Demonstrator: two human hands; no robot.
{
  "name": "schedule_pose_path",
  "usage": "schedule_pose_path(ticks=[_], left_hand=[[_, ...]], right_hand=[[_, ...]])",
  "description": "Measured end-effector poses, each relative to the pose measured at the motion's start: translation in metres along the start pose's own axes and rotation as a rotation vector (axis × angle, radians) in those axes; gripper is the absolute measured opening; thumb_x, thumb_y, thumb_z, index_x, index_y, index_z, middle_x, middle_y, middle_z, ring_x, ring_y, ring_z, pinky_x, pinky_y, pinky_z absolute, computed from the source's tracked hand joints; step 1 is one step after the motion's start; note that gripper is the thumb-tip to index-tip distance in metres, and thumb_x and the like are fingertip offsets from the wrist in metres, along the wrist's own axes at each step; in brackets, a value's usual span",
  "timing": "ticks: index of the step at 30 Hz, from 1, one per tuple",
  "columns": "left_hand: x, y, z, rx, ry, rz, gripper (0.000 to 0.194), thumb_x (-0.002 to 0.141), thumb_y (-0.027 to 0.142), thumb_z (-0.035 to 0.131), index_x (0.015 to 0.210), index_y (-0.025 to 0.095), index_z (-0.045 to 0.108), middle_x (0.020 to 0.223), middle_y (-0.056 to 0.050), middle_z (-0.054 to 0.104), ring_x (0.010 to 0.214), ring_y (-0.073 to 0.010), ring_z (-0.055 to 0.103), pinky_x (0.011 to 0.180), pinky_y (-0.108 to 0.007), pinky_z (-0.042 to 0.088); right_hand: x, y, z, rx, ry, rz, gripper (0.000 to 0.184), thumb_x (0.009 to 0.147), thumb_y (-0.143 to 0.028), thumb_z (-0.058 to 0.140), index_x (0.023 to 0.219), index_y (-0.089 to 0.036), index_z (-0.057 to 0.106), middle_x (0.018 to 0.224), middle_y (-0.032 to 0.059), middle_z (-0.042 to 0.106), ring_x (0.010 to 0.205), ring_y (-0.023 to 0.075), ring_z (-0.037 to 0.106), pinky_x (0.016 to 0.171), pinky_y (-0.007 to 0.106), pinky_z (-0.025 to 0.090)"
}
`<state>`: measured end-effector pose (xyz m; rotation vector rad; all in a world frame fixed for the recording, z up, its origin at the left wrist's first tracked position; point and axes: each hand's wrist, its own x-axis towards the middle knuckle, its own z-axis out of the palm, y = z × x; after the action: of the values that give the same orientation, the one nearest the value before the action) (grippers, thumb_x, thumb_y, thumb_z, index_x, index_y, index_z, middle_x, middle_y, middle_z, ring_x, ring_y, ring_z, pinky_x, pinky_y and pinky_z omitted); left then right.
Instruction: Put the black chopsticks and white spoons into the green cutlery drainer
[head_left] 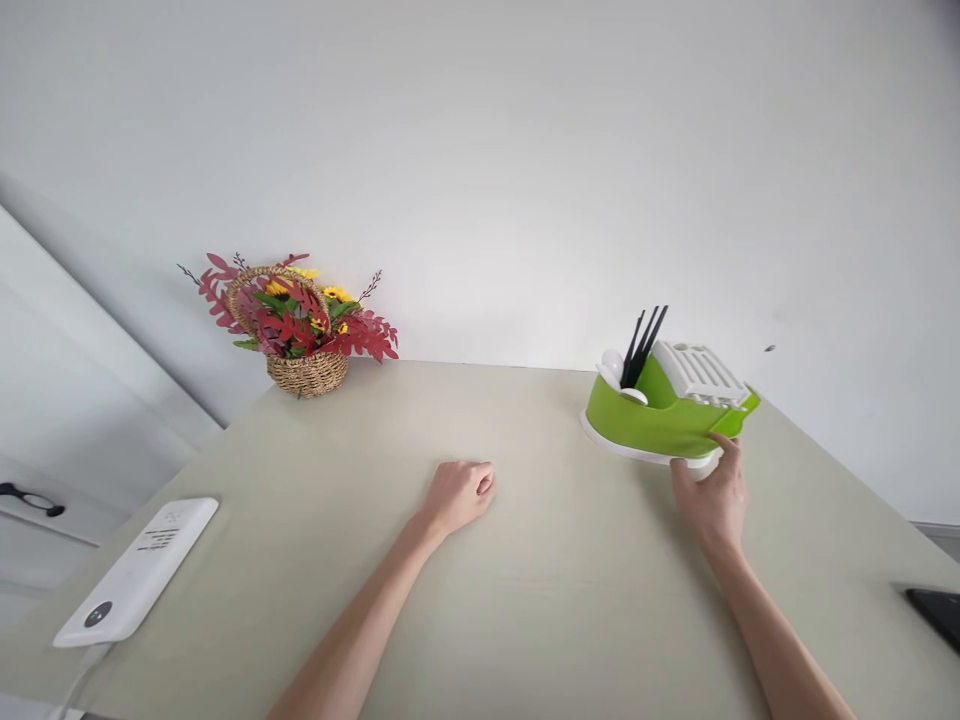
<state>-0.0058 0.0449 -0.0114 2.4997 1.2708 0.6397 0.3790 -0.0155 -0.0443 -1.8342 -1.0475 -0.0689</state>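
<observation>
R forearm (784, 640): bare, nearest cam w/ L forearm (352, 630); both rise from bottom edge.
Lime-green & white oval plastic cutlery rack (660, 425): rt of frame ctr; lifted or resting on pale grey-green flat counter (555, 600), can't tell.
Handling: prob. light, stiff, bit slippery; slim black sticks (636, 370) & white rounded spoons (613, 363) inside could shift if tipped.
Hold: best low, by base rim.
R grip (712, 495): clamped on rack's near-rt edge, thumb low.
L grip (459, 497): loose fist, fingers together, nothing visible inside, frame ctr.
</observation>
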Motion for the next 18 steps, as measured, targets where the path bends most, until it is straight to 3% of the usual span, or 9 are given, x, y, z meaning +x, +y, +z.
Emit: schedule_pose_path(ticks=[5,10,18], left_hand=[[0.000,0.001,-0.001,0.001,0.005,0.001,0.031,0.080,0.013,0.052,0.067,0.022,0.026,0.057,0.007,0.031,0.054,-0.0121,0.019,0.057,-0.030,0.017],[0.000,0.002,-0.002,0.003,0.015,-0.001,0.032,0.081,0.014,0.052,0.068,0.022,0.024,0.057,0.008,0.030,0.054,-0.0119,0.018,0.057,-0.030,0.018],[0.001,0.002,-0.002,0.020,0.013,-0.001,0.031,0.082,0.015,0.052,0.068,0.022,0.025,0.056,0.007,0.032,0.053,-0.0117,0.019,0.057,-0.029,0.018]], right_hand=[[-0.016,-0.034,0.001,0.012,-0.119,-0.056,0.062,0.085,-0.047,0.059,0.142,-0.026,0.053,0.171,0.0161,0.034,0.152,0.0401,0.041,0.111,0.056,0.043],[-0.030,-0.056,0.003,0.014,-0.228,-0.109,0.058,0.087,-0.046,0.060,0.142,-0.028,0.058,0.174,0.0143,0.029,0.145,0.0391,0.051,0.098,0.049,0.054],[-0.044,-0.071,0.006,0.043,-0.354,-0.264,0.058,0.090,-0.040,0.059,0.146,-0.031,0.059,0.177,0.0122,0.022,0.133,0.0369,0.062,0.091,0.046,0.059]])
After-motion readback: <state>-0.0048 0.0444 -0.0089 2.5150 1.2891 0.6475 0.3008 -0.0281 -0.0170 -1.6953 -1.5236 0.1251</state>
